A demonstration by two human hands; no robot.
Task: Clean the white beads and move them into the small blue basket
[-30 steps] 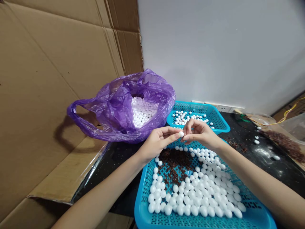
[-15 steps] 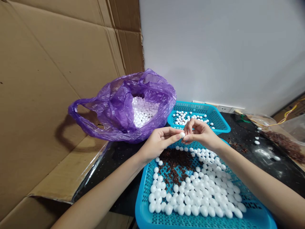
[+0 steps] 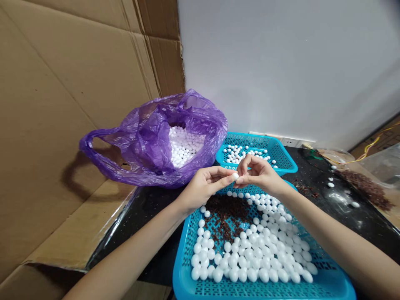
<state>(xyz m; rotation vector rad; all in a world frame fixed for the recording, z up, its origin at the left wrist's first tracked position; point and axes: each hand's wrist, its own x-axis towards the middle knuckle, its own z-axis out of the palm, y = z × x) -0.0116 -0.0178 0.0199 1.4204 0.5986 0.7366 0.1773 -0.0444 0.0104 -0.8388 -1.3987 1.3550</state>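
My left hand pinches a small white ball between thumb and fingertips, above the near blue basket. My right hand has its fingertips pressed together right beside that ball; anything tiny between them is too small to make out. Below both hands sits the near blue plastic basket. White balls crowd its front and right side, and a patch of dark brown flakes lies at its back left.
Left of the hands stands a purple plastic bag full of white balls. A second blue basket with scattered balls is behind. On the black table's right lie loose balls, reddish-brown flakes and a yellow wire. Cardboard walls the left.
The whole view has shifted slightly, so everything appears a little further left. Both hands keep nearly the same pose around the white ball.
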